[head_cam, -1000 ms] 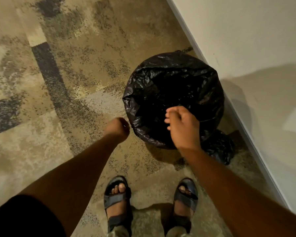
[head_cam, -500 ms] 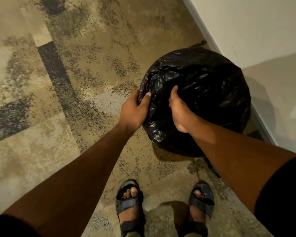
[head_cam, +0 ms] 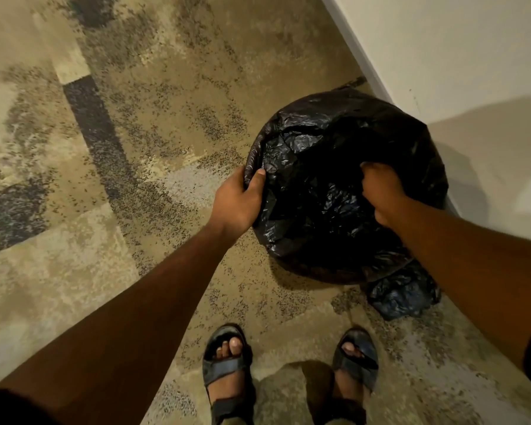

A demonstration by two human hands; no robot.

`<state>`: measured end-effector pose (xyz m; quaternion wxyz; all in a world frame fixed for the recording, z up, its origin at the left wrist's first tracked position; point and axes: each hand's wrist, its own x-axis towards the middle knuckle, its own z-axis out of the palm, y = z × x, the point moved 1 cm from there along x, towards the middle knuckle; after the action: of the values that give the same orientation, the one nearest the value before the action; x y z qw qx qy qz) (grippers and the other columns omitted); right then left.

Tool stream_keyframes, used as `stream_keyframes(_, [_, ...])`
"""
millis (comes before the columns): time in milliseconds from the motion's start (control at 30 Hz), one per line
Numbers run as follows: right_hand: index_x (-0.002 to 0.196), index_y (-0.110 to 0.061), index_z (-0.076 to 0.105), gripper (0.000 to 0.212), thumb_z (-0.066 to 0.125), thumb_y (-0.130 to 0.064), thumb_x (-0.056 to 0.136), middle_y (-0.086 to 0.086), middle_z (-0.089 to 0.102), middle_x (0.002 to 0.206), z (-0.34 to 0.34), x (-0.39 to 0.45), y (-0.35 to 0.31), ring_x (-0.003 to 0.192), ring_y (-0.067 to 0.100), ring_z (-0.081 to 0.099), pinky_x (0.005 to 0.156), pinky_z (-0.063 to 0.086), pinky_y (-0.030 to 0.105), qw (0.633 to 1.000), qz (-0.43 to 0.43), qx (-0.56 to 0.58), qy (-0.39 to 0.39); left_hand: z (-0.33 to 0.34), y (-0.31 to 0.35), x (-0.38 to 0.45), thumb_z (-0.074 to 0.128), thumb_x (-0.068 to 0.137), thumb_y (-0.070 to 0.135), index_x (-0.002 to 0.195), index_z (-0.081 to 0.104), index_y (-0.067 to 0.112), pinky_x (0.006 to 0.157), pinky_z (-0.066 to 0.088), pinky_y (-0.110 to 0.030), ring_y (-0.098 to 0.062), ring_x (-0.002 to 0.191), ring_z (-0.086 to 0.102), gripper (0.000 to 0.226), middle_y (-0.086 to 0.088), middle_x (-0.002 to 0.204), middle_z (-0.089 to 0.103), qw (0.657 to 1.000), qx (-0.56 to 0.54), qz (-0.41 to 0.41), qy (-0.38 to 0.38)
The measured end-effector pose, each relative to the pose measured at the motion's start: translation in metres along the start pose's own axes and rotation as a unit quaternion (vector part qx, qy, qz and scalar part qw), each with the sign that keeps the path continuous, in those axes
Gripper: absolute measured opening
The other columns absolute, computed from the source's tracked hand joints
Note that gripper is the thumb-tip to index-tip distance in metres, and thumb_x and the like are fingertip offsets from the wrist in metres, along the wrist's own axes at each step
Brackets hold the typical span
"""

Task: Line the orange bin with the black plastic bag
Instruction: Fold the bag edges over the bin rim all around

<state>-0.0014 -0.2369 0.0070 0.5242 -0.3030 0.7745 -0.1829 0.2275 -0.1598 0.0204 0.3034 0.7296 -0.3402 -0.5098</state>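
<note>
Patterned carpet (head_cam: pixel 135 148) runs up to a pale wall (head_cam: pixel 457 56), and the bin stands on it close to that wall, just ahead of your sandalled feet. You cannot see any orange — the black plastic bag (head_cam: pixel 334 142) drapes over the whole top and down the visible sides, so the bin itself is hidden under it.

Your hands are well apart, one at each side of the rim. Your left hand (head_cam: pixel 238 204) is clamped on the near-left edge, thumb on top of the plastic and fingers curled under the fold. Your right hand (head_cam: pixel 380 191) is closed around a bunch of bag toward the right side; whether it grips the rim beneath or only plastic, the view does not show.

The step looks like seating the bag's mouth over the rim. Pull outward and down evenly with both hands — not in one sharp tug, since thin film like this likely tears at a pinch point. The middle seems loosely sunk in; press it down to let trapped air out. A second crumpled dark bag (head_cam: pixel 402 292) lies beside the base; keep clear of it.
</note>
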Motion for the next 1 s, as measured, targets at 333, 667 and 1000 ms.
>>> stream_keyframes(333, [0.065,-0.019,0.064,0.039,0.05,-0.036,0.097,-0.007,0.063,0.057,-0.071,-0.035,-0.025,0.052,0.005,0.06,0.054,0.046,0.019,0.917,-0.371,0.005,0.145,-0.006,0.012,-0.005,0.034,0.09,0.077,0.123,0.066,0.033,0.081,0.05,-0.021,0.001,0.102,0.064,0.064,0.014,0.114,0.071,0.994,-0.105,-0.028,-0.02])
stream_keyframes(667, [0.138,-0.027,0.056,0.081,0.013,-0.076,0.09,0.003,0.06,0.141,-0.099,-0.012,0.017,0.129,0.025,0.056,0.109,0.043,0.047,0.969,-0.013,0.212,-0.124,0.003,0.006,0.002,0.028,0.093,0.076,0.142,0.052,0.037,0.103,0.05,-0.041,-0.018,0.127,0.06,0.067,0.001,0.139,0.064,0.936,-0.282,-0.07,-0.198])
stream_keyframes(1000, [0.087,-0.021,0.069,0.038,0.046,-0.049,0.099,0.0,0.071,0.083,-0.11,-0.029,0.046,0.073,0.02,0.068,0.063,0.052,0.032,0.982,-0.048,0.162,0.09,-0.008,0.0,-0.017,0.049,0.102,0.043,0.098,0.071,0.02,0.088,0.057,-0.045,-0.016,0.087,0.069,0.032,0.003,0.092,0.075,0.976,-0.148,-0.052,0.151])
